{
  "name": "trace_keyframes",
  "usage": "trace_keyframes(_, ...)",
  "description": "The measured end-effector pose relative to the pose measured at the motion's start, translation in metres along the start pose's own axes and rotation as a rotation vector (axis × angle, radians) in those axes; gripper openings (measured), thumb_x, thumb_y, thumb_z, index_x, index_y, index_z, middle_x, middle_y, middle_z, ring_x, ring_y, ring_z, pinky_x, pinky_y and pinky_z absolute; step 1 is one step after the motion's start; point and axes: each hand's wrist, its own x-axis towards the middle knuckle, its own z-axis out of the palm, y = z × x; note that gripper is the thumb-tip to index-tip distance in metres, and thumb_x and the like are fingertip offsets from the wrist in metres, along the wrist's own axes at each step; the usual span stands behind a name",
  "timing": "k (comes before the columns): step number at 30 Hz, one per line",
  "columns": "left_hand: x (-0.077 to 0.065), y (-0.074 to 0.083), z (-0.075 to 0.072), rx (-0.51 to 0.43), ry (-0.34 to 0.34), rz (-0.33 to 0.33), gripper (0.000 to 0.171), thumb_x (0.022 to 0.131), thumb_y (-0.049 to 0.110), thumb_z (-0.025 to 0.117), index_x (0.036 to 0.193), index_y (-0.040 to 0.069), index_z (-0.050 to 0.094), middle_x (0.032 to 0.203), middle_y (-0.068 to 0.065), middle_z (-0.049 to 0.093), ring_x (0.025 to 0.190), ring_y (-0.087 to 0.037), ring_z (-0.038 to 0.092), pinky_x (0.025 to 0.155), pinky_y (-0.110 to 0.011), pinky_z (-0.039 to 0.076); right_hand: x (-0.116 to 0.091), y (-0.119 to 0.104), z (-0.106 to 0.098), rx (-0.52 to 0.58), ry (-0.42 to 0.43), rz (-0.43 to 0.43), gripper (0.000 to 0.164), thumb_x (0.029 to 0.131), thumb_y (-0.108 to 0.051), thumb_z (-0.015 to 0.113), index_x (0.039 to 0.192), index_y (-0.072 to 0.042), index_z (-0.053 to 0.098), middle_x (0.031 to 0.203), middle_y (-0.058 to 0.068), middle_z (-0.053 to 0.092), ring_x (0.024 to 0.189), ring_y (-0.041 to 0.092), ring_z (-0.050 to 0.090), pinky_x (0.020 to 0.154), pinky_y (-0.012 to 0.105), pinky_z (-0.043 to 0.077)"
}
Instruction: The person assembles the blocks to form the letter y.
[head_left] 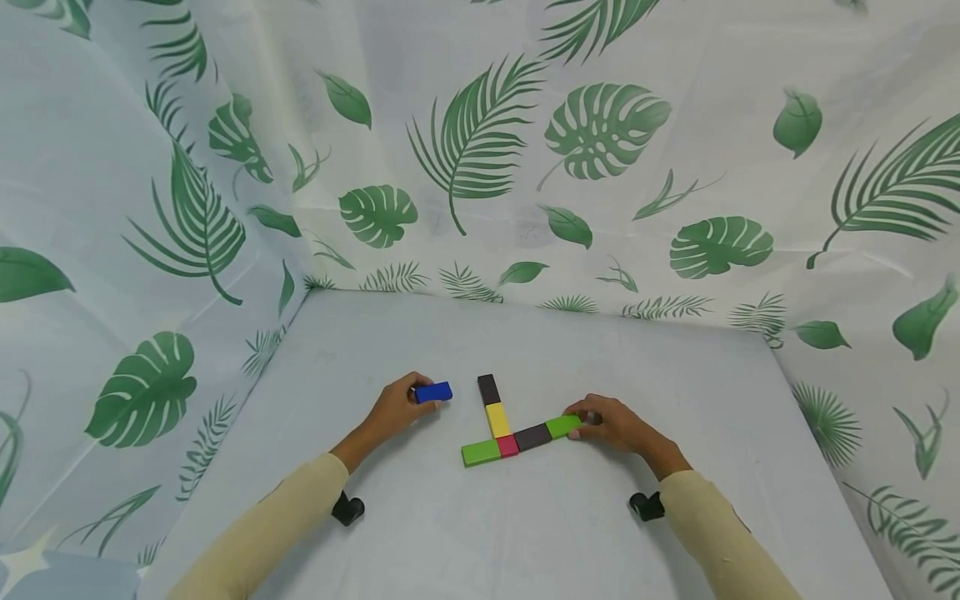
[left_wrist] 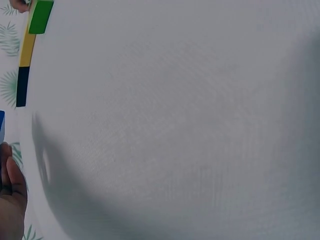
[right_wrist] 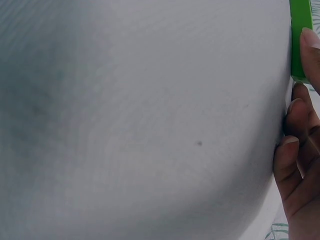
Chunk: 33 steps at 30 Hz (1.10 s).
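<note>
My left hand (head_left: 397,406) pinches a blue block (head_left: 433,392) by its left end, left of a row of blocks on the white table. That row runs from a green block (head_left: 481,453) through a red block (head_left: 507,446) and a dark block (head_left: 533,437) to a second green block (head_left: 563,426). From the red one, a yellow block (head_left: 497,420) and another dark block (head_left: 488,389) reach away toward the back. At the row's right end, my right hand (head_left: 611,423) grips the second green block between thumb and fingers. The right wrist view shows the thumb on its side.
The white table (head_left: 495,533) is bounded by a leaf-printed sheet at the back (head_left: 480,150) and on both sides. A black wrist camera (head_left: 348,509) hangs below the left sleeve, and another wrist camera (head_left: 647,506) below the right sleeve.
</note>
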Motion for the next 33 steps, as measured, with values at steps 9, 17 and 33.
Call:
trace_keyframes(9,-0.006,-0.001,0.004,-0.011,0.003,0.007,0.036,0.087,0.022,0.08,0.116,0.008,0.065,0.107,-0.009,0.069,0.087,-0.016,0.06,0.077,-0.031,0.051,0.001,-0.001,0.0,-0.007,-0.001,0.005,0.039,0.086,-0.033,0.079,0.121,-0.02,0.07,0.095,-0.006,0.058,0.086,0.016,0.049,0.075,0.028,0.042)
trace_keyframes(17,-0.014,0.003,0.006,-0.02,-0.017,0.006,0.034,0.087,0.019,0.079,0.116,0.009,0.064,0.107,-0.01,0.069,0.09,-0.017,0.061,0.079,-0.034,0.053,0.001,-0.003,-0.001,-0.003,-0.004,0.016,0.039,0.086,-0.033,0.079,0.122,-0.02,0.07,0.096,-0.005,0.058,0.087,0.016,0.049,0.076,0.029,0.042)
trace_keyframes(33,-0.027,-0.003,0.008,-0.033,-0.002,0.028,0.033,0.085,0.02,0.081,0.113,0.009,0.066,0.102,-0.007,0.069,0.084,-0.013,0.06,0.073,-0.028,0.051,0.003,0.0,0.001,-0.005,-0.006,0.018,0.038,0.086,-0.032,0.079,0.121,-0.021,0.07,0.095,-0.005,0.057,0.086,0.016,0.048,0.074,0.028,0.041)
